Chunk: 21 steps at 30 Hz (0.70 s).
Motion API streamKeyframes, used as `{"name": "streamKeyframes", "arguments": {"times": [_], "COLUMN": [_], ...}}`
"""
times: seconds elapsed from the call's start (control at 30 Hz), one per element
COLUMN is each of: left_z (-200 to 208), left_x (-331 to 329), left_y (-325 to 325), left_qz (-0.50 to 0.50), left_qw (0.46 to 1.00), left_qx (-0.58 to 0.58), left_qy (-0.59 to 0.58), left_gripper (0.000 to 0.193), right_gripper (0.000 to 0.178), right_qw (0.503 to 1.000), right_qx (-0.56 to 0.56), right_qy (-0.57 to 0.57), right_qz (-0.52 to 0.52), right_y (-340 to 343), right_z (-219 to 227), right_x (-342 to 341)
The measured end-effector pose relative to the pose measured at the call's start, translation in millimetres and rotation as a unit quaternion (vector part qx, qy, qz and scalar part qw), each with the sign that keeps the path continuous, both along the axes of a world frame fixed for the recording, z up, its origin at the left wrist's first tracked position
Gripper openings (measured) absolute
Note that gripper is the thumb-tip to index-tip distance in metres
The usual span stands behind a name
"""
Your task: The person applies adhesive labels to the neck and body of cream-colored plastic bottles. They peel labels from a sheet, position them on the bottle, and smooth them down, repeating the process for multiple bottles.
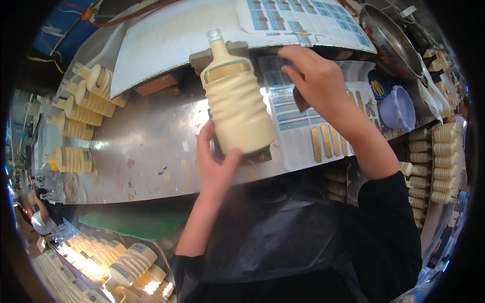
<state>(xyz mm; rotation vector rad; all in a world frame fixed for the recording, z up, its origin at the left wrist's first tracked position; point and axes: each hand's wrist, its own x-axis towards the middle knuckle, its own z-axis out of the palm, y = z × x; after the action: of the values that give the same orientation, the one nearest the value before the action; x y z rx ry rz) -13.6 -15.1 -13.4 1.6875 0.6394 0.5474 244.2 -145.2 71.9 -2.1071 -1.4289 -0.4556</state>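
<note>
A cream bottle (237, 113) with a wavy ribbed body, clear neck and gold band label lies across the metal bench in front of me, its neck pointing away. My left hand (214, 154) grips its base, thumb on the near end and fingers along the left side. The neck end rests on a grey-brown support block (201, 59). To the right of the bottle, my right hand (318, 78) hovers above label sheets, index finger and thumb stretched toward the left. Under its palm a flat brown piece (301, 100) shows, apparently held by the curled fingers, which are partly hidden.
Sheets of gold and blue labels (327, 141) lie at right, with another label sheet (308, 15) on the raised white board (172, 40). Several cream bottles (83, 108) lie at left. Beyond the labels are a lavender bucket (397, 108) and a large metal pan (391, 38).
</note>
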Motion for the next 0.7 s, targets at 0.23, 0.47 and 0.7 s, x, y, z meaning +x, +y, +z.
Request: {"name": "streamKeyframes", "arguments": {"times": [0.23, 0.47, 0.7], "left_z": [-1, -6, -7], "left_x": [4, -2, -7], "left_y": [3, 0, 13], "left_qz": [-0.006, -0.016, -0.032], "left_qw": [1.000, 0.990, 0.990], "left_qx": [0.004, 0.130, 0.140], "left_qy": [-0.014, 0.043, 0.007], "left_gripper": [0.081, 0.093, 0.086], "right_gripper": [0.046, 0.016, 0.018], "right_qw": [0.976, 0.985, 0.979], "right_qx": [-0.117, -0.098, -0.025], "right_qy": [-0.121, -0.109, 0.198], "right_qz": [-0.138, -0.094, 0.027], "right_y": [-8, -18, -1], "right_z": [-45, -30, 6], "right_x": [100, 119, 33]}}
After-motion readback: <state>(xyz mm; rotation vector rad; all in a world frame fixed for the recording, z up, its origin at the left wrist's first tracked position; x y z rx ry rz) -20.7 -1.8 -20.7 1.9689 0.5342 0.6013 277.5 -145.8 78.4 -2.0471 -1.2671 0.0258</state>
